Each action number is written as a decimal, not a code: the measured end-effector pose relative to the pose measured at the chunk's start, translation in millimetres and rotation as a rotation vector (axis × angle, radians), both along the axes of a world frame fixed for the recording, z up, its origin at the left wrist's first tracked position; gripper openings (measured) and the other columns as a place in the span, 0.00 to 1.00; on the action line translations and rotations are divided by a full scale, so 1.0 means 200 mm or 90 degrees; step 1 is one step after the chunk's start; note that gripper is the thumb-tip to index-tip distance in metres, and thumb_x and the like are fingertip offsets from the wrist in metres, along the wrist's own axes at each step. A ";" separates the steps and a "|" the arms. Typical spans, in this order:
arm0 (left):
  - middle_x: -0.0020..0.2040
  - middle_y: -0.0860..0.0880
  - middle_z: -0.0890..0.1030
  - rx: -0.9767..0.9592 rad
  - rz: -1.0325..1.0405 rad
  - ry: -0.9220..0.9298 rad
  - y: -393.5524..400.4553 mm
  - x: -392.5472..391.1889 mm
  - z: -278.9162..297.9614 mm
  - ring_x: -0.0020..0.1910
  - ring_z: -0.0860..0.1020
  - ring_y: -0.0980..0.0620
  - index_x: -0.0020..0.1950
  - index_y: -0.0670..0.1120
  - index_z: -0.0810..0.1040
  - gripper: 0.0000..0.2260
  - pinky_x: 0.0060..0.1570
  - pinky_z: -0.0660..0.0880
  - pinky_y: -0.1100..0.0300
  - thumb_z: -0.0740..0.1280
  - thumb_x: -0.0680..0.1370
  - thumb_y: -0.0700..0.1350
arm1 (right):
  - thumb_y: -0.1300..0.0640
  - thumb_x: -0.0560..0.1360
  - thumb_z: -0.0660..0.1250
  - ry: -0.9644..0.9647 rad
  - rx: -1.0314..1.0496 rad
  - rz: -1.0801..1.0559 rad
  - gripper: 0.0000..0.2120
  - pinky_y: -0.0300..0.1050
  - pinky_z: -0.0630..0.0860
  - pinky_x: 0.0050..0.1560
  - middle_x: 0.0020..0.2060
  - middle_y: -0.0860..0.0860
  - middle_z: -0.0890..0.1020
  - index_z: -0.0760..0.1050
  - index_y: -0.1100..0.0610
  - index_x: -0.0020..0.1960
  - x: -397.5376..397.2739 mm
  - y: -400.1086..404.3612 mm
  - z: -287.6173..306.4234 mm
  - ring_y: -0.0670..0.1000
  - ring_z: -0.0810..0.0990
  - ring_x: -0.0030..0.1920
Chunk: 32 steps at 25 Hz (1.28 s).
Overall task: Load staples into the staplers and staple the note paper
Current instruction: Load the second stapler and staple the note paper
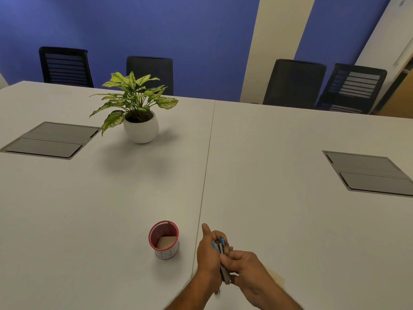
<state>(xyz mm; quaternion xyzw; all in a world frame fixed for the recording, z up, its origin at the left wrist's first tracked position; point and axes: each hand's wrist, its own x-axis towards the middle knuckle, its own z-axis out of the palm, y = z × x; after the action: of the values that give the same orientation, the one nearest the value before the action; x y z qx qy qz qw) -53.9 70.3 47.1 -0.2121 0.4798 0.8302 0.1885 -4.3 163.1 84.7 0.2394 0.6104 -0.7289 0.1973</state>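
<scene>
One blue stapler (220,253) near the table's (279,166) near edge — left hand (209,253) and right hand (245,268) both grasp it. One red cup (163,239) beside them holds folded paper (166,242).

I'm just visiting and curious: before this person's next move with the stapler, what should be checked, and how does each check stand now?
1. Stapler held by both hands: ok.
2. Left hand grips its blue end: ok.
3. Right hand grips the metal part: ok.
4. Staples loaded: cannot tell.
5. Note paper within reach, beneath the right hand: ok.
6. Red cup apart from the hands: ok.
</scene>
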 end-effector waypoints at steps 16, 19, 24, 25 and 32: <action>0.47 0.44 0.87 -0.130 -0.173 0.066 -0.03 0.07 -0.03 0.47 0.86 0.44 0.49 0.43 0.84 0.16 0.47 0.83 0.52 0.69 0.75 0.56 | 0.64 0.74 0.72 0.053 0.095 -0.077 0.04 0.50 0.82 0.46 0.42 0.61 0.87 0.86 0.61 0.43 0.01 0.08 -0.10 0.60 0.86 0.45; 0.44 0.47 0.87 -0.198 -0.153 -0.003 -0.07 0.06 -0.06 0.42 0.86 0.47 0.52 0.46 0.82 0.11 0.42 0.83 0.56 0.66 0.80 0.53 | 0.63 0.67 0.79 0.042 0.244 -0.133 0.06 0.50 0.83 0.48 0.39 0.54 0.87 0.85 0.57 0.42 0.02 0.19 -0.22 0.54 0.86 0.44; 0.34 0.47 0.81 -0.243 -0.154 -0.072 -0.13 0.06 -0.12 0.26 0.76 0.54 0.51 0.42 0.80 0.11 0.23 0.71 0.64 0.68 0.80 0.49 | 0.57 0.67 0.79 0.009 0.619 0.026 0.15 0.44 0.77 0.56 0.50 0.51 0.84 0.82 0.55 0.52 0.07 0.47 -0.40 0.50 0.81 0.49; 0.31 0.48 0.80 -0.250 -0.155 -0.083 -0.13 0.07 -0.14 0.25 0.75 0.54 0.50 0.41 0.80 0.12 0.23 0.71 0.65 0.69 0.79 0.50 | 0.55 0.67 0.78 -0.012 0.660 0.085 0.19 0.43 0.75 0.57 0.54 0.51 0.82 0.81 0.54 0.56 0.08 0.52 -0.43 0.50 0.80 0.53; 0.32 0.46 0.78 -0.263 -0.179 -0.116 -0.10 0.07 -0.19 0.25 0.75 0.54 0.60 0.37 0.79 0.20 0.23 0.72 0.65 0.76 0.73 0.45 | 0.42 0.64 0.73 -0.095 0.794 0.269 0.34 0.44 0.73 0.59 0.61 0.47 0.73 0.67 0.47 0.67 0.10 0.58 -0.50 0.51 0.70 0.63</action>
<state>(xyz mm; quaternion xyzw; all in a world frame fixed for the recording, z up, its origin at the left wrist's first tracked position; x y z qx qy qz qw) -39.2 50.0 9.2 -0.2510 0.6450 0.6579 0.2970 15.0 278.9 -14.8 0.2336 0.9365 -0.1655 0.2023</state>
